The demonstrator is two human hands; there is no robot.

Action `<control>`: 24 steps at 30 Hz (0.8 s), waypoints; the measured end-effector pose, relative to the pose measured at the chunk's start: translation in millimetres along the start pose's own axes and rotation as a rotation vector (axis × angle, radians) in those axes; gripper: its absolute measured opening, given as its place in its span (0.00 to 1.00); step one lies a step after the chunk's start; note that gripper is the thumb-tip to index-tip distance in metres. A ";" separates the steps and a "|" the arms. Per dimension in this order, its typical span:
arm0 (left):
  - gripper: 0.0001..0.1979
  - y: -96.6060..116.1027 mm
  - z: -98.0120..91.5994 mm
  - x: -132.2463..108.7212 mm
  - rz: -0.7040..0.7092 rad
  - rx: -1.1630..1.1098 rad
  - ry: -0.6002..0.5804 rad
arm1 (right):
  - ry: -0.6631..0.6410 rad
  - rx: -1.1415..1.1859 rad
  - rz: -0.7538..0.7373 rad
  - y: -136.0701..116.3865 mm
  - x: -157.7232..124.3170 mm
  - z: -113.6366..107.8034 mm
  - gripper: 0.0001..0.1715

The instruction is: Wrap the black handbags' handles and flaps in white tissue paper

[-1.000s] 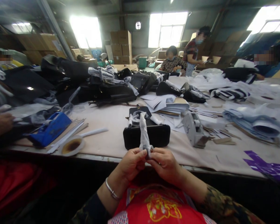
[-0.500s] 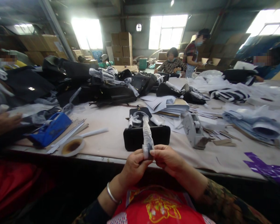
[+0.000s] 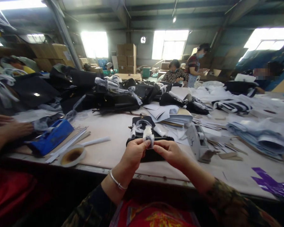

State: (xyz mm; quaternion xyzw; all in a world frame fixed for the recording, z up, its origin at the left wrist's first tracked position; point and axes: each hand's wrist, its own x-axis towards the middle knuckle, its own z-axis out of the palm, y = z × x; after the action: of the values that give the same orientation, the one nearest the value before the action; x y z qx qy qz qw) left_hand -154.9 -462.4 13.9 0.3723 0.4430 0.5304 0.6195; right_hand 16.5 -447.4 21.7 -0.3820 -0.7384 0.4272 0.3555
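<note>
A black handbag (image 3: 153, 155) lies on the worktable (image 3: 113, 132) just in front of me, its handles wrapped in white paper. My left hand (image 3: 134, 153) and my right hand (image 3: 169, 152) meet over the bag. Both pinch the same paper-wrapped handle (image 3: 148, 135), the left from the left side, the right from the right. A silver bangle sits on my left wrist. The lower part of the handle is hidden behind my fingers.
A white tape dispenser (image 3: 196, 142) stands right of the bag. A tape roll (image 3: 73, 155) and a blue pouch (image 3: 50, 138) lie to the left, near another person's hand (image 3: 13, 130). Black bags (image 3: 109, 97) and paper stacks (image 3: 175, 113) crowd the back. Other people work beyond.
My hands moved forward and up onto the bag, and the wrapped handle now shows shorter between my fingers. The camera tilted upward. The neighbour's hand reached further onto the table.
</note>
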 end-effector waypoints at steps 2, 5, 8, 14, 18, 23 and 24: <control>0.14 3.8 1.5 2.5 0.128 0.197 0.070 | -0.061 0.320 0.264 -8.5 15.1 -7.6 0.27; 0.12 2.3 1.1 7.3 0.276 0.449 0.081 | -0.101 0.581 0.526 -11.8 38.0 -11.1 0.30; 0.13 -1.4 0.8 14.0 0.346 0.609 0.116 | -0.106 0.633 0.637 -6.8 57.9 -10.7 0.26; 0.19 22.6 -3.1 37.3 -0.031 0.350 0.023 | -0.090 0.577 0.587 -3.3 84.4 -23.4 0.21; 0.23 49.8 -8.0 65.9 -0.492 -0.219 -0.094 | -0.128 0.373 0.381 -2.3 96.5 -34.0 0.15; 0.20 65.7 0.2 97.4 -0.660 -0.337 -0.008 | -0.165 -0.140 0.014 9.1 103.3 -41.2 0.15; 0.19 67.0 3.6 101.5 -0.654 -0.317 0.023 | -0.170 -0.212 -0.033 10.9 104.0 -42.9 0.14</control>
State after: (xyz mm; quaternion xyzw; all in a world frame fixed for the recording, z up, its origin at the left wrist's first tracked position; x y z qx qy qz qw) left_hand -168.8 -351.5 61.9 0.1046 0.4578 0.3705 0.8014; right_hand 8.5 -338.0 48.8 -0.3677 -0.8130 0.3716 0.2562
